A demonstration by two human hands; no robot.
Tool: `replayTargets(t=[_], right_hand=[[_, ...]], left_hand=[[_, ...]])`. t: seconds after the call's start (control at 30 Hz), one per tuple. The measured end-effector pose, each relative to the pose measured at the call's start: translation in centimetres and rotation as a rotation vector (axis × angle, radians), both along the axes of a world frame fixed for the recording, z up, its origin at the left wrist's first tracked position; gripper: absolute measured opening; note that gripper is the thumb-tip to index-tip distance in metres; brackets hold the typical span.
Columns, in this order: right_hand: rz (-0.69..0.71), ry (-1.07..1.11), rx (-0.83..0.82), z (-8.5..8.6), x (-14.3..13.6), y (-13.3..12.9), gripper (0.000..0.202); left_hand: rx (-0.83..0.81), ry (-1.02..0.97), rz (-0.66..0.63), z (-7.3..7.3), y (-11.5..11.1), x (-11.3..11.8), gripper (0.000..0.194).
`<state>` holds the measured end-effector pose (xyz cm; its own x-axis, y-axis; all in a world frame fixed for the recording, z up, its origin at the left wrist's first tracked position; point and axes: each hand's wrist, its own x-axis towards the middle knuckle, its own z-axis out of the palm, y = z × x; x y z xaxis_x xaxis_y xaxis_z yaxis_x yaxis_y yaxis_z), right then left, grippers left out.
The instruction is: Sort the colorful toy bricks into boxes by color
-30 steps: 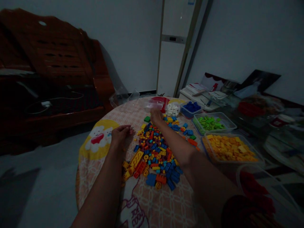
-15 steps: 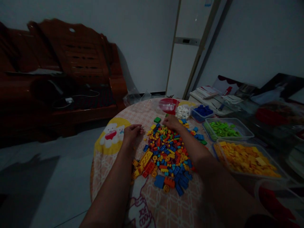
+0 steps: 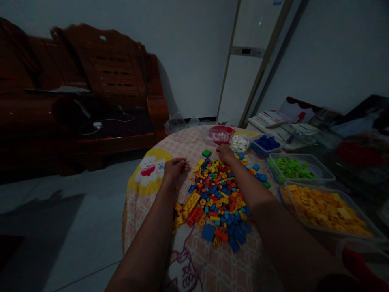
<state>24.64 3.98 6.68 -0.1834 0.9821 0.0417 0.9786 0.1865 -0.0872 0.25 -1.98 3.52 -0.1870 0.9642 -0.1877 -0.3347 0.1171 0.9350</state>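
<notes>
A loose pile of mixed toy bricks (image 3: 219, 192) in yellow, blue, orange and green lies on the patterned tablecloth. My left hand (image 3: 175, 168) is at the pile's left edge, its fingers curled together; whatever they pinch is too small to make out. At the far edge of the pile is my right hand (image 3: 225, 154), fingers bent down and closed, their contents hidden. A green brick (image 3: 206, 153) sits apart between the two hands. White pieces (image 3: 239, 143) are heaped just beyond my right hand.
Clear boxes along the right hold blue bricks (image 3: 267, 142), lime green bricks (image 3: 293, 168) and yellow bricks (image 3: 330, 209). Clear plastic packaging (image 3: 220, 134) lies at the table's far side. A wooden bench (image 3: 118, 81) stands at the left.
The whole view has shifted, so the table appears farther right. My right hand has moved slightly away from the green brick, toward the white pieces. My left hand has barely moved.
</notes>
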Motion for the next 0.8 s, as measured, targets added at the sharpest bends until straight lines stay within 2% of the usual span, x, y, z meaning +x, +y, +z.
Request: replayTargets(t=[0.1, 0.17, 0.3, 0.4, 0.47, 0.53, 0.6, 0.67, 0.73, 0.8], right_hand=[[-0.005, 0.052, -0.032, 0.8, 0.4, -1.6, 0.043], [0.062, 0.117, -0.070, 1.2, 0.7, -3.1, 0.040], [0.185, 0.347, -0.168, 1.3, 1.3, -6.6, 0.043], [0.197, 0.534, -0.231, 1.2, 1.8, -8.7, 0.044], [0.112, 0.615, -0.178, 1.4, 2.6, -9.2, 0.041], [-0.039, 0.634, -0.015, 1.6, 3.8, -9.0, 0.038], [-0.189, 0.591, 0.178, 1.8, 5.4, -8.2, 0.036], [-0.290, 0.516, 0.291, 1.5, 6.8, -7.3, 0.037], [-0.326, 0.436, 0.295, 1.0, 7.6, -6.4, 0.037], [-0.281, 0.358, 0.213, 0.4, 7.8, -5.9, 0.036]], left_hand=[[0.000, 0.003, -0.005, 0.0, 0.0, 0.0, 0.011], [0.007, 0.012, -0.003, -0.1, 0.1, 0.1, 0.011], [0.006, 0.016, 0.003, -0.1, 0.1, 0.2, 0.009], [0.003, 0.014, -0.007, -0.2, 0.1, 0.2, 0.010], [0.002, 0.018, -0.010, -0.2, 0.0, 0.1, 0.010], [0.004, 0.020, -0.014, -0.3, 0.0, 0.1, 0.010], [0.007, 0.021, -0.013, -0.4, 0.1, 0.0, 0.010], [0.005, 0.022, -0.010, -0.6, 0.3, 0.0, 0.010], [0.000, 0.027, -0.010, -0.7, 0.5, 0.0, 0.009], [0.001, 0.034, -0.012, -0.8, 0.6, 0.0, 0.009]])
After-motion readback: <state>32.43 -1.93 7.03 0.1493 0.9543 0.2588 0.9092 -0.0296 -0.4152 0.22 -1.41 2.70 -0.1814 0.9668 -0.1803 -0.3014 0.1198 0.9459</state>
